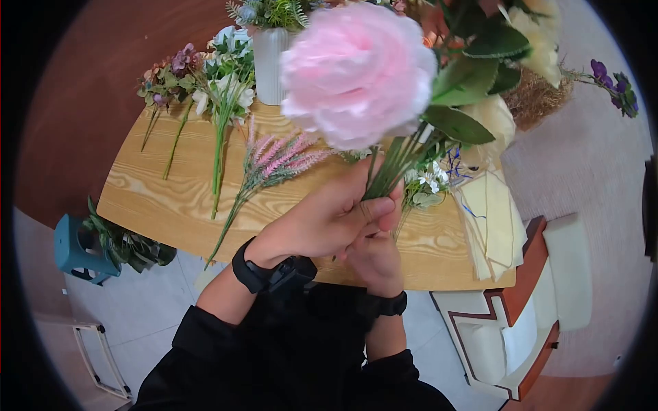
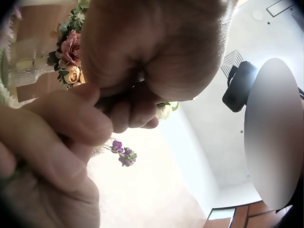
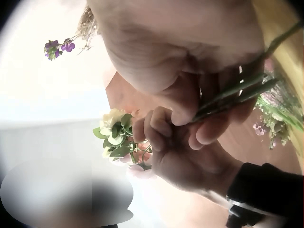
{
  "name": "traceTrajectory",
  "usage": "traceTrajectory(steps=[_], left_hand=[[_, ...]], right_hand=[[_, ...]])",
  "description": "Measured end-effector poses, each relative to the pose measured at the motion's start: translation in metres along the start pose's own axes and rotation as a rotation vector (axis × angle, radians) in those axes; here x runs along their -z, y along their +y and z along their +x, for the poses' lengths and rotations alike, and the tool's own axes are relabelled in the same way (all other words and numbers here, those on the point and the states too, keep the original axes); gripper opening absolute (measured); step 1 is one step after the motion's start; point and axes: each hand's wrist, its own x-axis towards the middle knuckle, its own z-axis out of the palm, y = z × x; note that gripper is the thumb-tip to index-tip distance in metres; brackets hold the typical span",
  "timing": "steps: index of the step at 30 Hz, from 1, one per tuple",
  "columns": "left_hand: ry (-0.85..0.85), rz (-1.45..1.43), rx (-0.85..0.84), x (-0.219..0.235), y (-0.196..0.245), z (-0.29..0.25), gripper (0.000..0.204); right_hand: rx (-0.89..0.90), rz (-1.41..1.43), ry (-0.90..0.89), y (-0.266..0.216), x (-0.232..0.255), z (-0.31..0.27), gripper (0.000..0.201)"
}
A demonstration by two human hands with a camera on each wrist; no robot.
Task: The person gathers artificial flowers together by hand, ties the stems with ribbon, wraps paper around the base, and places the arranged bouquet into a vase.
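Observation:
In the head view, a large pink flower point(image 1: 360, 75) and leafy blooms top a bundle of green stems point(image 1: 392, 168). My left hand point(image 1: 319, 219) grips these stems below the flowers, thumb across them. Just beneath it and touching or nearly touching is my right hand point(image 1: 378, 264). The right wrist view shows green stems point(image 3: 232, 97) lying in the curled fingers of my right hand point(image 3: 190, 52), with the left hand point(image 3: 190, 164) closed beside it. Curled fingers of my left hand point(image 2: 152, 52) also show in the left wrist view, near the right hand point(image 2: 52, 152).
On the wooden table point(image 1: 151, 198) lie pink lavender-like sprigs point(image 1: 274, 161), white flowers point(image 1: 229, 96) and cream wrapping sheets point(image 1: 495, 222). A white ribbed vase point(image 1: 271, 65) stands at the back. A teal stool point(image 1: 79, 250) is at the left, a cream-and-brown chair point(image 1: 493, 342) at the right.

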Motion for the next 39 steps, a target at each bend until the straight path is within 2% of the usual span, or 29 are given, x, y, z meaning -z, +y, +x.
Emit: traceTrajectory(steps=[1, 2, 4, 6, 9, 11, 13, 15, 17, 18, 20, 23, 28, 34, 37, 39], left_hand=[[0.026, -0.007, 0.102, 0.0, 0.005, 0.0, 0.006], [0.024, -0.005, 0.103, 0.0, 0.001, 0.001, 0.006], [0.118, 0.129, -0.112, 0.0, -0.014, 0.005, 0.006], [0.123, 0.138, -0.129, 0.001, -0.021, 0.004, 0.007], [0.097, 0.104, -0.132, 0.003, -0.024, 0.001, 0.01], [0.059, 0.077, -0.134, 0.003, -0.023, 0.001, 0.012], [0.061, -0.142, -0.158, -0.002, -0.024, 0.001, 0.015], [0.077, -0.076, -0.175, -0.004, -0.029, 0.002, 0.018], [0.184, 0.081, -0.254, -0.008, -0.033, 0.003, 0.018], [0.214, 0.116, -0.273, -0.01, -0.034, 0.004, 0.019], [0.218, 0.157, -0.272, -0.008, -0.037, 0.004, 0.02], [0.244, 0.187, -0.299, -0.009, -0.047, 0.004, 0.023], [0.264, 0.222, -0.344, -0.007, -0.052, 0.003, 0.03], [0.234, 0.044, -0.304, -0.01, -0.071, -0.001, 0.029], [0.28, 0.155, -0.251, -0.013, -0.083, -0.003, 0.026], [0.274, 0.176, -0.302, -0.014, -0.092, -0.002, 0.028]], right_hand=[[0.048, -0.072, -0.005, -0.003, -0.003, 0.002, 0.03], [0.096, -0.144, -0.012, -0.005, -0.004, 0.003, 0.029], [0.145, -0.199, 0.057, 0.009, 0.007, 0.005, 0.03], [0.192, -0.254, 0.122, 0.016, 0.014, 0.004, 0.03], [0.134, -0.258, 0.134, 0.017, 0.007, 0.002, 0.028], [0.169, -0.259, 0.264, 0.011, -0.014, 0.006, 0.027], [0.183, -0.283, 0.286, 0.012, -0.013, 0.008, 0.023], [0.195, -0.308, 0.316, 0.011, -0.014, 0.009, 0.02], [0.316, -0.794, 0.307, 0.006, -0.018, 0.008, 0.015], [0.326, -0.793, 0.301, 0.007, -0.018, 0.009, 0.015], [0.214, -0.559, 0.377, 0.012, -0.017, 0.006, 0.016], [0.255, -0.507, 0.326, 0.019, -0.011, 0.005, 0.016], [0.207, -0.553, 0.393, 0.023, -0.011, 0.001, 0.016], [0.24, -0.566, 0.461, 0.037, 0.001, -0.005, 0.015], [0.252, -0.612, 0.497, 0.041, 0.002, -0.008, 0.016], [0.249, -0.639, 0.528, 0.044, 0.006, -0.011, 0.016]])
